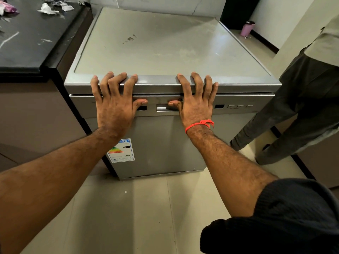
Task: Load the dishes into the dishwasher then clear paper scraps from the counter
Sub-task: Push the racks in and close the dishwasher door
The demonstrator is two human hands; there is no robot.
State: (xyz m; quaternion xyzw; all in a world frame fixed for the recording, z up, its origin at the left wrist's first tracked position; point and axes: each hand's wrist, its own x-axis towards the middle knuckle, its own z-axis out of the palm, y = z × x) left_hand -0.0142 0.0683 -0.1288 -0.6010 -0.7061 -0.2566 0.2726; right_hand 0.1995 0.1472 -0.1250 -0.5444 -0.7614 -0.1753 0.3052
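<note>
Your left hand (114,105) and right hand (197,103) lie flat-fingered over the dishwasher (165,134) front top edge, gripping nothing, likely pressing its door closed. Paper scraps (49,10) wait on the worktop (27,48) left of it.

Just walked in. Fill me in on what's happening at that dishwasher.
A person stands facing the dishwasher, whose door is closed. The left hand and right hand both lie over its top front edge, fingers on top and thumbs against the control panel. No dishes are in view. Paper scraps lie on the black counter to the left, not yet cleared. Another person stands to the right.
</note>
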